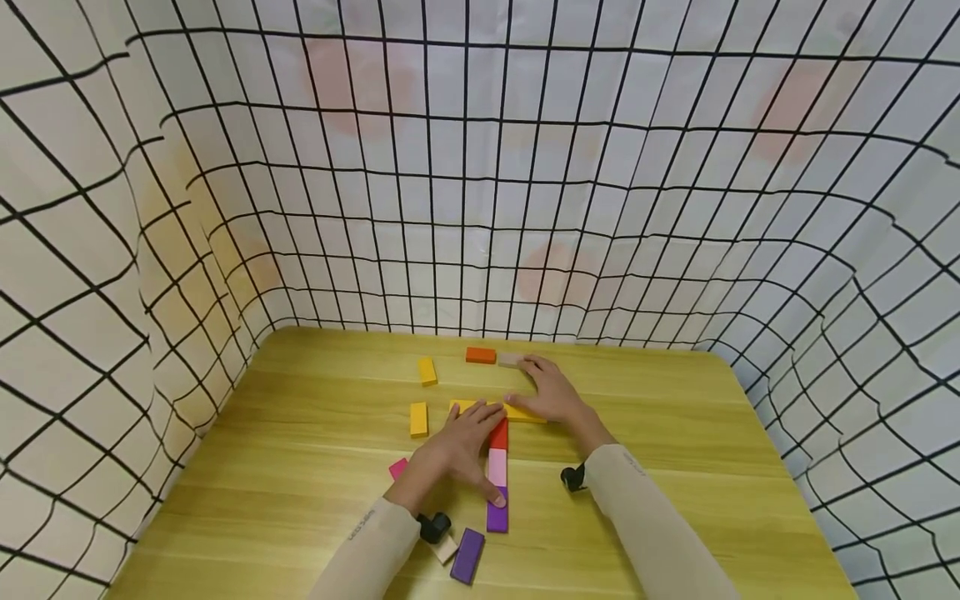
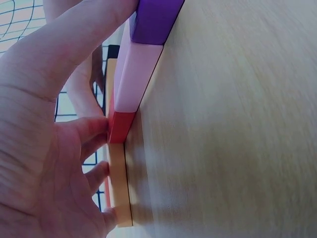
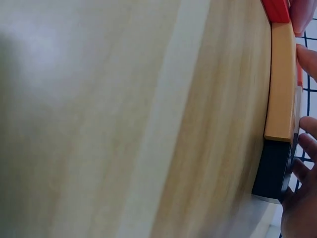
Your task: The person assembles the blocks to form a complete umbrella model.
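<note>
Looks like a lining-up job here; the red block (image 1: 498, 435), pink block (image 1: 497, 467) and purple block (image 1: 497, 520) run end to end along the worktop (image 1: 675, 433), straight up to the yellow bar (image 3: 282, 82) lying crosswise at their far end; a T-shape, and fairly straight! The trick, I'd judge, is light, even pressure lengthwise, ends flush, nothing sliding sideways; push too hard at the purple end and the yellow bar could skew; better to steady that bar from its far side while the joints are snugged up; and mind the black block (image 3: 272, 168) at the bar's right end, seen from the right wrist; an easy one to knock askew!

Now the pose; the left hand (image 1: 465, 446) arches low from the left, fingers spread and nearly straight, tips at the yellow bar, thumb down on the purple block, nothing clasped; the right hand (image 1: 553, 393) lies to the right, thumb stretched to the yellow bar, fingers parted widely from it and reaching to the pale block (image 1: 510, 359); no grip to be seen there, though whether they press that block, I cannot tell.
</note>
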A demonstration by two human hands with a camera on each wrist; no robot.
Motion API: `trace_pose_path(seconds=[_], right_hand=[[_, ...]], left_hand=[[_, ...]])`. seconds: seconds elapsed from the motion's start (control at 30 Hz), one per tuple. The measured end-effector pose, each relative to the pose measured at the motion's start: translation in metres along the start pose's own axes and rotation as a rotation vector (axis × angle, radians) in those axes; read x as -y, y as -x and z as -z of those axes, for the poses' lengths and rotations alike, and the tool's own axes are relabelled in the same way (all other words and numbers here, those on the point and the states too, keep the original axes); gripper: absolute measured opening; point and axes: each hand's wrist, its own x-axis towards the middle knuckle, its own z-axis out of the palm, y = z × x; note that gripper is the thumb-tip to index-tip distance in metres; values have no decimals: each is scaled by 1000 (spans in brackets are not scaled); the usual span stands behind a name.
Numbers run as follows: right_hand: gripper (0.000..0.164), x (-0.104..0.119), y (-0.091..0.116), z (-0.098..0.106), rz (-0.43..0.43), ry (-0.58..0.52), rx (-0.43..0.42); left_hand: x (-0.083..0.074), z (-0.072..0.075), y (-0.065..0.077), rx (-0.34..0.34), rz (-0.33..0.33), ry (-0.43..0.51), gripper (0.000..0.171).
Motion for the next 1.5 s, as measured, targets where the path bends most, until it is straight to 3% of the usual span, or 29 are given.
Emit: trace_pose_path(seconds=[0.77,1.5], right_hand=[[87,-7,2,-6,9,28,-1],[87,-3,10,-2,30,-13,13]], left_hand=[[0,0,-1,10,2,-2,143],[-1,0,0,-1,-4,18,143]])
